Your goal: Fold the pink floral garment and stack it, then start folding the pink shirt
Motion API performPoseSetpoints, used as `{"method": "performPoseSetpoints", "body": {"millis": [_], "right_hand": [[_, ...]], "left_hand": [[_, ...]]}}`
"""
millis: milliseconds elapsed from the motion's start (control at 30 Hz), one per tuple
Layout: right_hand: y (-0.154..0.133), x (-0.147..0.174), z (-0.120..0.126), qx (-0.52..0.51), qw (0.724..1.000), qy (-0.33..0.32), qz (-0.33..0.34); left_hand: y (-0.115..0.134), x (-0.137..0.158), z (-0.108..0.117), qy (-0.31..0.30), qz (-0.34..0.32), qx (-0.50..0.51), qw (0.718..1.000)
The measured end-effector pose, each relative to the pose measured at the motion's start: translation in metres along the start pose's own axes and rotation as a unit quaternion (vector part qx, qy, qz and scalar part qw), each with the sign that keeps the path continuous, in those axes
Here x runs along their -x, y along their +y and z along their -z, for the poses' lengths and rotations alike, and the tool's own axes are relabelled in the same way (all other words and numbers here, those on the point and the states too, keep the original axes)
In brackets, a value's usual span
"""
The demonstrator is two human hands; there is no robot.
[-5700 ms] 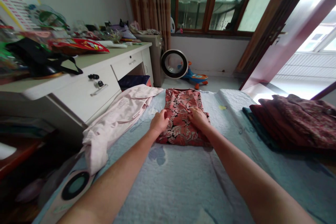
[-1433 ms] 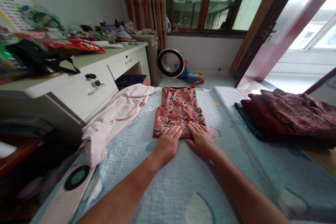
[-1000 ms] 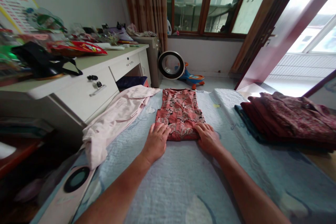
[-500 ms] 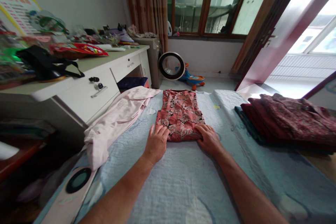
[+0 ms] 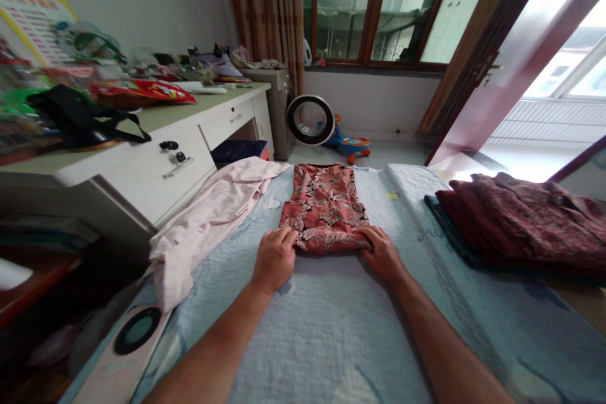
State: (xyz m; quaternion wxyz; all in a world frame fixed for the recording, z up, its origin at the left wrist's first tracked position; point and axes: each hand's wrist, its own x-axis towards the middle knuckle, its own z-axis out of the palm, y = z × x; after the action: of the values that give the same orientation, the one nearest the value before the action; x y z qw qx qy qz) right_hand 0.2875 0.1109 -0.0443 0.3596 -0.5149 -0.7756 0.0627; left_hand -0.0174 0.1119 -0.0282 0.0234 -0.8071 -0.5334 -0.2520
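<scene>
A red floral garment (image 5: pixel 326 211), folded into a narrow block, lies on the light blue bedspread (image 5: pixel 303 328). My left hand (image 5: pixel 275 259) grips its near left corner, fingers curled over the cloth. At the near right corner my right hand (image 5: pixel 381 254) holds the edge in the same way, its thumb hidden. Between the hands the near edge looks slightly raised and rounded. Left of the garment a pale pink long-sleeved top (image 5: pixel 208 214) is spread along the bed's edge. A stack of folded dark red and patterned clothes (image 5: pixel 525 221) sits on the right.
A white desk (image 5: pixel 151 177) with a red snack bag (image 5: pixel 142 91) and clutter on top stands at the left. Beyond the bed are a washing machine with its round door open (image 5: pixel 311 120) and a blue ride-on toy (image 5: pixel 348 141). A door (image 5: pixel 497 69) stands open at right.
My fingers have gone from lying flat on the garment's near corners to curling round them. The near edge has lifted a little. The clothes at either side have stayed put.
</scene>
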Motion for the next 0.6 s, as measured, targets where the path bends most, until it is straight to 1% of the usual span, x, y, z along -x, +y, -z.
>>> {"method": "performPoseSetpoints", "body": {"millis": [133,300,433,500,600], "right_hand": [[0.0048,-0.0011,0.0,-0.015,1.0,-0.008,-0.012],[0.0035,-0.0023,0.0011,-0.02,0.999,-0.015,-0.02],[0.0033,-0.0026,0.001,-0.031,0.999,-0.012,-0.023],[0.004,-0.003,0.0006,-0.038,0.999,-0.006,-0.025],[0.005,-0.0039,0.0003,-0.048,0.999,0.006,-0.02]], "left_hand": [[-0.006,-0.0004,-0.0033,-0.013,-0.007,0.039,0.999],[-0.0072,0.0024,-0.0045,-0.035,0.002,0.056,0.998],[-0.008,0.0019,-0.0037,-0.034,0.026,0.062,0.997],[-0.0082,0.0008,-0.0025,-0.028,0.024,0.068,0.997],[-0.0076,-0.0012,0.0002,0.003,0.011,0.072,0.997]]}}
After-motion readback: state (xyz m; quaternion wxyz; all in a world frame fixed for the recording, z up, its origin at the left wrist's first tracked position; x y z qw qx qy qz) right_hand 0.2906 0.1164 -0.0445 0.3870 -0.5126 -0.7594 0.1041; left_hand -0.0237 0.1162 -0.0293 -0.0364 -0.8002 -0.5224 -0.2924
